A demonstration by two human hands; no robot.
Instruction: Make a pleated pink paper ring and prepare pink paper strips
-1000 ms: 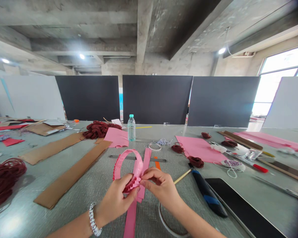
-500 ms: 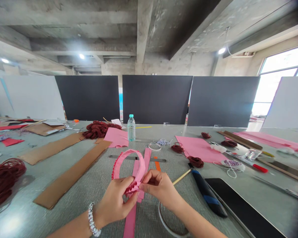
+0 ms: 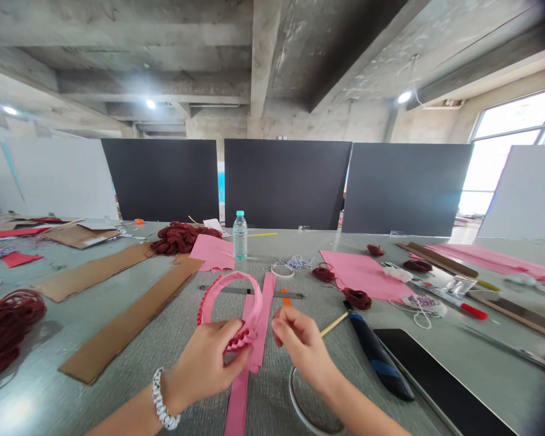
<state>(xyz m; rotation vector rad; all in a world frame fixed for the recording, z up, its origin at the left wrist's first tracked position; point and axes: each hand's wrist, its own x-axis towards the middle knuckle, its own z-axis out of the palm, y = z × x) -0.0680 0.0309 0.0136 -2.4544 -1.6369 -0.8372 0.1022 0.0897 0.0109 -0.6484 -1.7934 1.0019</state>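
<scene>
My left hand (image 3: 213,357) is closed on a pink ring-shaped band (image 3: 236,280), held upright just above the table. Small red bead-like bumps run along the band's outer left edge and near my thumb. Just right of the band, apart from it, my right hand (image 3: 302,339) has thumb and fingertips pinched together. Anything between them is too small to make out. Under the band lie pink strips (image 3: 238,399), crossing a metal ruler (image 3: 227,290). A white ring (image 3: 295,393) lies partly beneath my right forearm.
A water bottle (image 3: 240,236) stands ahead. Cardboard strips (image 3: 131,321) and dark red yarn (image 3: 177,236) lie left. To the right are a pink sheet (image 3: 363,274), a dark blue-banded handled tool (image 3: 379,357), a black phone-like slab (image 3: 436,375) and scissors (image 3: 522,348). Dark panels (image 3: 288,184) line the back.
My right hand has come off the band and moved a little to the right, fingers still pinched. My left hand and the band have shifted slightly left.
</scene>
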